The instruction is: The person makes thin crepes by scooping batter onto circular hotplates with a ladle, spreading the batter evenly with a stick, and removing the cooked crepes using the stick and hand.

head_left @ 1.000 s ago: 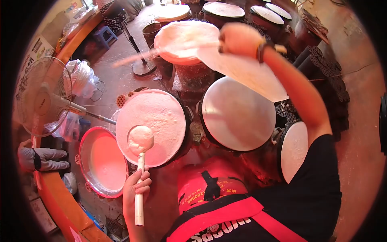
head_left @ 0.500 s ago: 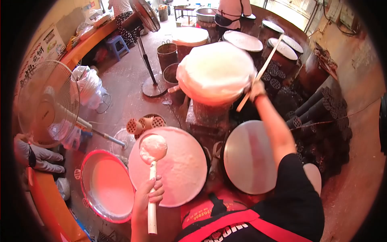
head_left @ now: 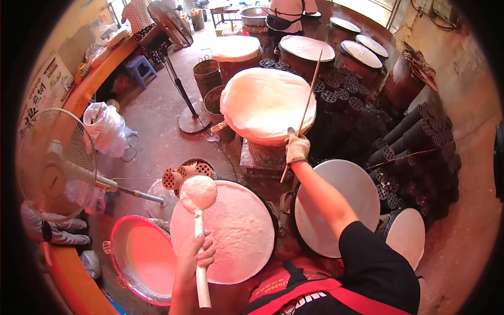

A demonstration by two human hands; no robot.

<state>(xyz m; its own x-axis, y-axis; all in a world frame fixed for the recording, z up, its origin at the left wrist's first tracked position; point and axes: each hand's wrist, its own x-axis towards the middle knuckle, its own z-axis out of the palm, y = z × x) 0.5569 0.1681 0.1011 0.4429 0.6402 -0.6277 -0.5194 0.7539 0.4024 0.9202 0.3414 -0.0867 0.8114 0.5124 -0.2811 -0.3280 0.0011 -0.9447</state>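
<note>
Stick (head_left: 310,95) bare now; sheet (head_left: 268,102) it carried looks laid on pile (head_left: 253,134). Transfer seems done.
Right hand (head_left: 297,147) fingers wrap stick; left hand (head_left: 196,254) fingers curl round ladle (head_left: 198,194) handle.

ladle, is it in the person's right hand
No, the left hand grips the ladle, while the right hand holds a thin stick.

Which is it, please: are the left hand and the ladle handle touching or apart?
Touching: the head view shows the left hand wrapped around the ladle handle.
</note>
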